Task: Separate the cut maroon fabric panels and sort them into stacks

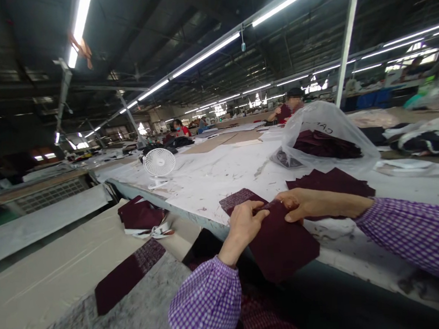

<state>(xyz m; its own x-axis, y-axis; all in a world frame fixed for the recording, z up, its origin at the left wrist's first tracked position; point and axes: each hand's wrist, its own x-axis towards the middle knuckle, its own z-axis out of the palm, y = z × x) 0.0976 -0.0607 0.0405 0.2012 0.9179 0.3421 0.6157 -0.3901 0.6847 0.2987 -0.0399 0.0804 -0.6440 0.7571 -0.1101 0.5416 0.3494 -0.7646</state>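
A dark maroon fabric piece hangs over the near edge of the white-covered table. My left hand pinches its upper left edge between thumb and fingers. At its upper right edge, my right hand grips the same piece, thumb in front and fingers partly hidden behind. Just beyond my left hand lies another maroon piece with a speckled, lighter surface. Behind my right hand, a fanned stack of maroon fabric pieces rests on the table.
A clear plastic bag holds more maroon pieces. A small white fan stands further left. On a lower surface to my left are a maroon bundle and a single maroon strip. People work at the far tables.
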